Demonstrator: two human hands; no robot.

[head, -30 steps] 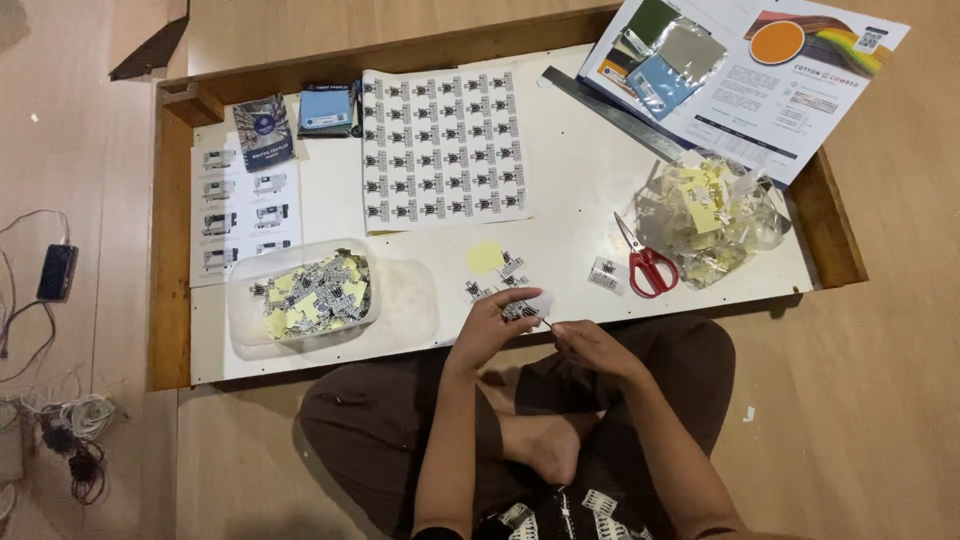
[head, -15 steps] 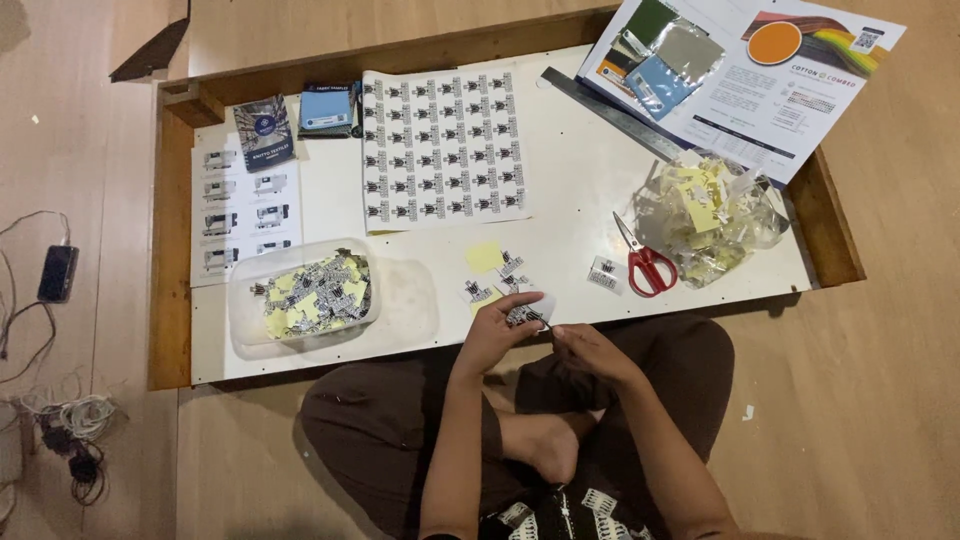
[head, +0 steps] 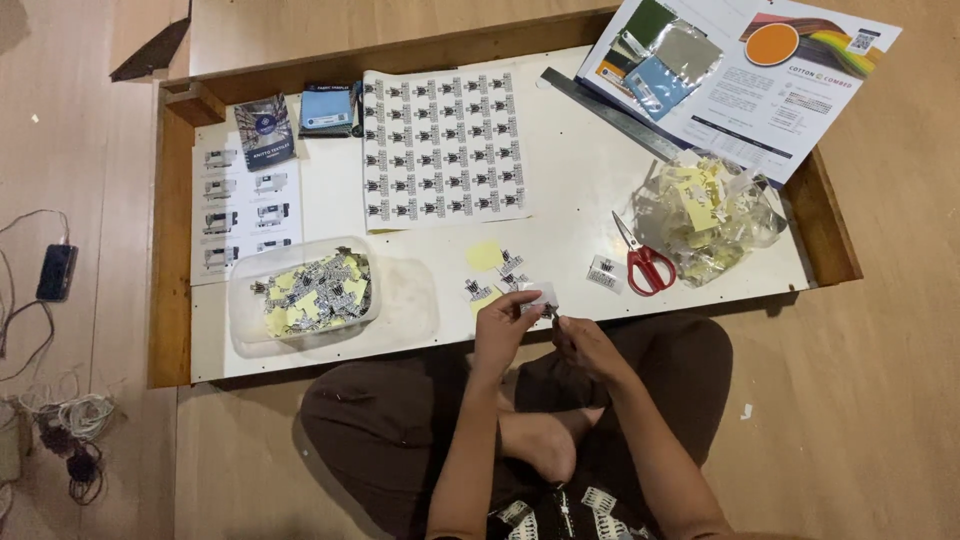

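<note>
Both hands, left hand and right hand, pinch a small white sticker beside the label sheet.

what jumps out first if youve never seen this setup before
The big sheet of black-and-white printed labels lies flat in the middle of the white board, and red-handled scissors lie to its lower right beside a clear bag of yellow slips. At the board's near edge, the left hand and right hand pinch one small cut label between them, with a clear tub of cut pieces off to the left.
</note>
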